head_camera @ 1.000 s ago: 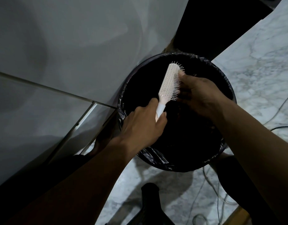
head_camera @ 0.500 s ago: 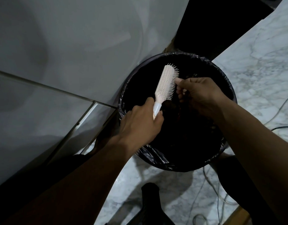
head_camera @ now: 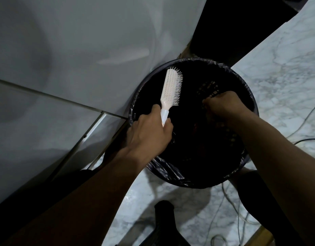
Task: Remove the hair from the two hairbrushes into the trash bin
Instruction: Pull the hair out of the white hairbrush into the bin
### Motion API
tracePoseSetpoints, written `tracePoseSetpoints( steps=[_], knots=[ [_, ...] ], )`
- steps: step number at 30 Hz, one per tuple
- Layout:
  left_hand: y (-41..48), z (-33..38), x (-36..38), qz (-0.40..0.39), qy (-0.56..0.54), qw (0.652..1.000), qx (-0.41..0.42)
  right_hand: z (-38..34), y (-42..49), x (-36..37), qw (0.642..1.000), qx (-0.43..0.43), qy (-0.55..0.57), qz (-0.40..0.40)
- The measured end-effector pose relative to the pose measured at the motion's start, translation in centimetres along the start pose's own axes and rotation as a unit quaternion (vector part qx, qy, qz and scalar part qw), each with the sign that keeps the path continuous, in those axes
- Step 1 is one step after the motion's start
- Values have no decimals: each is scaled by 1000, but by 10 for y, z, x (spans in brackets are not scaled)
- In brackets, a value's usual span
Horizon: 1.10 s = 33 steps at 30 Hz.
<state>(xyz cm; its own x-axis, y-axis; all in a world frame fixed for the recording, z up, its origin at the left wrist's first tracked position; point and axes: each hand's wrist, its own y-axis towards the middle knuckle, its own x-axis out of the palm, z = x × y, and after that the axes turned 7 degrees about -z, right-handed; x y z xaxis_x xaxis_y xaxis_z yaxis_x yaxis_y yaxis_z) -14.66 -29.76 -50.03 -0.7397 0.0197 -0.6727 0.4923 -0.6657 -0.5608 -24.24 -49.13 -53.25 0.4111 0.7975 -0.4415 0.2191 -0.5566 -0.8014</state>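
A pale pink hairbrush point(head_camera: 171, 87) with a white handle points up and away over the left half of the round trash bin point(head_camera: 166, 166), which is lined with a black bag. My left hand point(head_camera: 149, 132) grips the brush by the handle, bristles facing right. My right hand point(head_camera: 224, 105) is apart from the brush, over the right half of the bin. Its fingertips are pinched on a dark tuft of hair point(head_camera: 210, 118) that barely shows against the liner. No second brush is in view.
A pale wall panel point(head_camera: 73, 59) with a metal trim strip stands right behind the bin on the left. Marble floor point(head_camera: 286, 71) lies to the right, with thin cables point(head_camera: 305, 119) across it. A dark object point(head_camera: 164, 217) stands near the bottom edge.
My right hand left the bristles and moved right and down over the bin, fingers pinched. My left hand shifted the brush slightly left, still upright.
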Motion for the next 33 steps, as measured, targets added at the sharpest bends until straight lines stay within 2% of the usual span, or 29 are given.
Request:
tracePoseSetpoints(
  steps=[2, 4, 6, 8, 10, 12, 16, 23, 29, 33],
  knots=[
    [0, 0, 1, -6, -5, 1000, 15, 3, 0, 4, 997, 3, -71, -40],
    [-1, 0, 2, -11, -4, 999, 30, 1, -2, 10, 997, -34, -61, -43],
    [0, -1, 4, -14, -8, 999, 45, -5, -6, 13, 994, -85, 57, -40],
    [0, -1, 5, -15, -8, 998, 58, -11, -10, 12, 973, -102, 188, -85],
    [1, -1, 7, -14, -3, 998, 66, -13, -12, 12, 953, -110, 248, -133],
    [1, -1, 9, -17, -1, 997, 75, -12, -13, 17, 945, -126, 265, -145],
    [0, -1, 12, -25, -9, 996, 82, -11, -13, 21, 929, -138, 317, -131],
    [1, -2, 13, -32, -13, 996, 84, -12, -13, 25, 955, -161, 248, -20],
    [4, -4, 10, -19, -33, 998, 44, -14, -13, 25, 945, -147, 292, -24],
    [5, -6, 10, -12, -45, 998, 31, -14, -12, 18, 954, -94, 283, -10]
  ],
)
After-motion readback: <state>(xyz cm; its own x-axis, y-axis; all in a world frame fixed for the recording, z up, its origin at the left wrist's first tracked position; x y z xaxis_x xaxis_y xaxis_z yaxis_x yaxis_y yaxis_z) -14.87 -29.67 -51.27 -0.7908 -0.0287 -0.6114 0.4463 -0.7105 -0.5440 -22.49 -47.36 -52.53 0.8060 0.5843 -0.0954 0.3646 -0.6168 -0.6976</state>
